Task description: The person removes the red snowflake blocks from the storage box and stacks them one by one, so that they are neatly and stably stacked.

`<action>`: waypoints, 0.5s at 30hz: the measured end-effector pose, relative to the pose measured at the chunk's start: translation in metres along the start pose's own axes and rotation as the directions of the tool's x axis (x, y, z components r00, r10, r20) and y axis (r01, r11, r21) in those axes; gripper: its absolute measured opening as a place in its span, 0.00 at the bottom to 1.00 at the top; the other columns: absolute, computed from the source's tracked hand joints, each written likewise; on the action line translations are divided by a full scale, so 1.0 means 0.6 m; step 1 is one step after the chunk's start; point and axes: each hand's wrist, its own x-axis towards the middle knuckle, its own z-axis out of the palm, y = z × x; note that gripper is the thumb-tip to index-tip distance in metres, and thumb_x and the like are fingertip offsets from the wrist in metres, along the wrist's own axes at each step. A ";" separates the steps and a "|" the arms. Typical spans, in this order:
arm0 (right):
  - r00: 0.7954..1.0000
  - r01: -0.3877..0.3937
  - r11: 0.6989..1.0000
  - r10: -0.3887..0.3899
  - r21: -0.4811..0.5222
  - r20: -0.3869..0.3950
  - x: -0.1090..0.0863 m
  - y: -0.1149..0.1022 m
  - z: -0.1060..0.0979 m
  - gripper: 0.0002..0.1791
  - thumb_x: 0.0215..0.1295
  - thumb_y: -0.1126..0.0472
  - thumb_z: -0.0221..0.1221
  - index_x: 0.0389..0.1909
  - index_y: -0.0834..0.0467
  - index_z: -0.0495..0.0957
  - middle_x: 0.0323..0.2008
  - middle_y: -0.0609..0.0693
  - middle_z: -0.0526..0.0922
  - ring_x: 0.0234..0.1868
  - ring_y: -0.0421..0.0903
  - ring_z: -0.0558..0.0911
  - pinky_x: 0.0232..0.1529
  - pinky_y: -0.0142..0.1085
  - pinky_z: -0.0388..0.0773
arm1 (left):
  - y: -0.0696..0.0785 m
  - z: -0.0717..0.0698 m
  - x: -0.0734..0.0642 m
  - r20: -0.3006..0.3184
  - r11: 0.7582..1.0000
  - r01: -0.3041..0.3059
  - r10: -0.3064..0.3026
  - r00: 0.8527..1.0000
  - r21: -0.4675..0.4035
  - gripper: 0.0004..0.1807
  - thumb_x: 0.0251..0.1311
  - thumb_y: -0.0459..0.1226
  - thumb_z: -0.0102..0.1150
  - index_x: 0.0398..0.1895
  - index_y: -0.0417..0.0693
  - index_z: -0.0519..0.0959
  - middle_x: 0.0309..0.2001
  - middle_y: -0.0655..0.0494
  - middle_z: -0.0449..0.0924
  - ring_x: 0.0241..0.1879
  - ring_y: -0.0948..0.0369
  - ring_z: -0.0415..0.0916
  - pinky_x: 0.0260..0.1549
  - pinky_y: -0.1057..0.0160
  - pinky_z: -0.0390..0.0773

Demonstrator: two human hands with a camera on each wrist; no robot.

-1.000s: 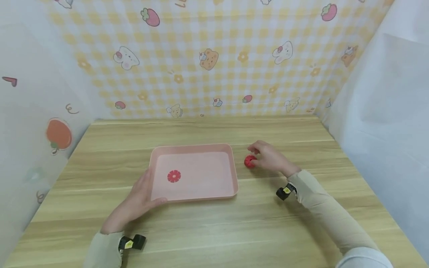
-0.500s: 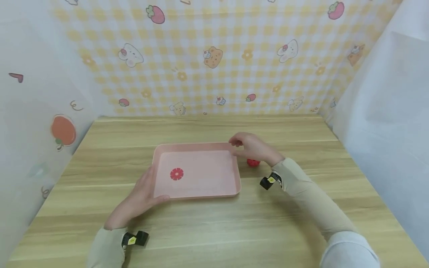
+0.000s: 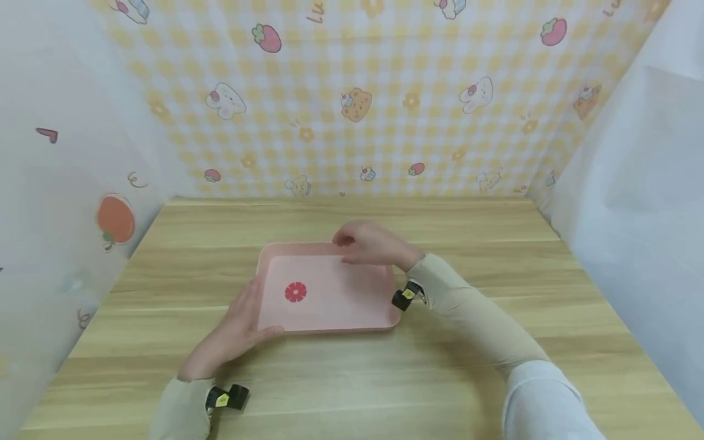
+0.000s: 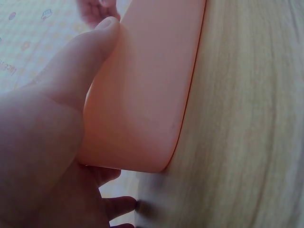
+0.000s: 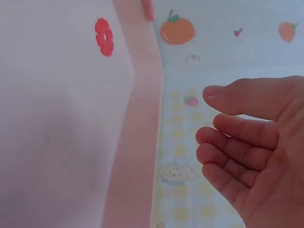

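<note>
My left hand point(image 3: 233, 330) rests against the left front corner of a shallow pink tray point(image 3: 330, 315), the thumb at its near edge and the fingers along its left side. In the left wrist view those fingers point(image 4: 119, 206) reach out fairly straight past the tray's end. One flat red notched disc, shaped like a flower point(image 3: 289, 296), lies inside the tray, left of the middle. Over the tray's far right part hovers my right hand point(image 3: 374, 243). Its fingers point(image 5: 228, 185) are loosely bent, apart from the thumb, with nothing between them.
The tray stands on a wood-grain table point(image 3: 352, 385). A yellow checked backdrop point(image 3: 308, 79) with cartoon prints rises behind, and white sheets point(image 3: 632, 183) hang at the sides. Each wrist wears a black strap with a small camera point(image 3: 401, 299).
My right hand has moved left from beside the red discs right of the tray to above the tray. Those discs are now hidden behind the right arm. The left hand stays at the tray.
</note>
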 end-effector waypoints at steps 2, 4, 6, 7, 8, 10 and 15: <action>0.999 0.022 1.000 -0.022 -0.005 0.025 0.012 -0.010 0.008 0.21 0.58 0.62 0.66 0.53 0.62 0.77 0.48 0.51 0.82 0.49 0.45 0.79 0.55 0.36 0.76 | 0.000 0.001 -0.001 -0.003 1.000 0.000 0.000 1.000 -0.003 0.64 0.49 0.51 0.70 0.75 0.37 0.35 0.73 0.33 0.42 0.69 0.36 0.45 0.63 0.30 0.51; 0.998 0.045 0.999 -0.045 -0.010 0.046 0.024 -0.018 0.017 0.21 0.58 0.62 0.65 0.53 0.62 0.77 0.48 0.51 0.82 0.50 0.44 0.79 0.55 0.36 0.76 | 0.000 0.001 -0.002 -0.004 1.000 0.003 -0.003 1.000 -0.007 0.63 0.49 0.51 0.70 0.75 0.37 0.35 0.73 0.33 0.42 0.69 0.36 0.45 0.63 0.31 0.51; 0.996 0.055 0.998 -0.054 -0.005 0.068 0.035 -0.025 0.027 0.21 0.58 0.62 0.65 0.53 0.62 0.77 0.49 0.51 0.82 0.50 0.44 0.79 0.56 0.35 0.75 | 0.000 0.001 -0.002 -0.005 1.000 0.006 -0.006 1.000 -0.012 0.63 0.49 0.50 0.70 0.75 0.37 0.35 0.73 0.33 0.42 0.70 0.36 0.45 0.64 0.31 0.51; 0.995 0.058 0.998 -0.058 0.001 0.079 0.040 -0.029 0.031 0.20 0.59 0.62 0.65 0.53 0.61 0.77 0.49 0.50 0.82 0.50 0.44 0.78 0.56 0.35 0.75 | 0.000 0.001 -0.002 -0.006 1.000 0.005 -0.006 1.000 -0.012 0.63 0.49 0.50 0.70 0.75 0.37 0.36 0.73 0.32 0.42 0.69 0.35 0.45 0.63 0.30 0.51; 0.994 0.059 0.998 -0.060 0.011 0.091 0.046 -0.032 0.036 0.20 0.59 0.62 0.64 0.53 0.61 0.77 0.49 0.50 0.81 0.50 0.44 0.78 0.56 0.35 0.75 | 0.000 0.000 -0.003 -0.007 1.000 0.008 -0.008 1.000 -0.014 0.63 0.50 0.51 0.70 0.75 0.37 0.36 0.73 0.32 0.42 0.69 0.35 0.45 0.63 0.31 0.51; 0.992 0.059 0.998 -0.062 0.030 0.114 0.055 -0.037 0.046 0.20 0.59 0.62 0.64 0.53 0.60 0.77 0.49 0.50 0.81 0.50 0.43 0.77 0.56 0.34 0.74 | 0.001 0.000 -0.003 -0.009 1.000 0.011 -0.011 1.000 -0.021 0.63 0.49 0.51 0.70 0.75 0.37 0.36 0.73 0.33 0.43 0.69 0.36 0.46 0.63 0.30 0.52; 0.985 0.049 0.995 -0.063 0.089 0.162 0.073 -0.047 0.076 0.19 0.60 0.61 0.63 0.53 0.57 0.77 0.49 0.48 0.80 0.51 0.42 0.76 0.56 0.33 0.74 | 0.002 -0.003 -0.005 -0.009 0.999 0.021 -0.022 1.000 -0.034 0.63 0.49 0.51 0.70 0.75 0.39 0.36 0.73 0.34 0.43 0.69 0.36 0.46 0.63 0.30 0.51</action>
